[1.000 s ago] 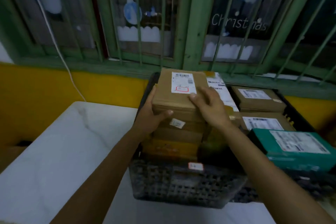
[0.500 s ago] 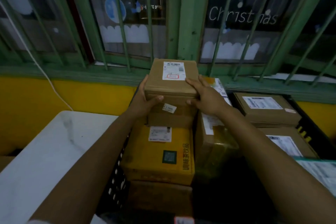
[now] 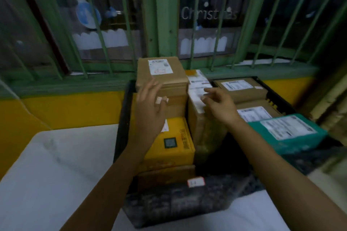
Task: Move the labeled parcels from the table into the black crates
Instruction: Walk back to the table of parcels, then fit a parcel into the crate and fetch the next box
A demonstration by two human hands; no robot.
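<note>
A brown labeled parcel lies on top of the stack at the back of the left black crate. My left hand hovers just in front of it, fingers relaxed, holding nothing. My right hand is held over a tall taped parcel, fingers loose and holding nothing. A yellow parcel lies below the brown one in the same crate. The right black crate holds brown parcels and a teal parcel.
A white marble table extends to the left and front of the crates. Green window bars and a yellow wall stand behind. The crates are packed close to the window sill.
Both hands have let go of the brown parcel, which now rests on the stack at the crate's back. The hands have drawn back toward me and opened.
</note>
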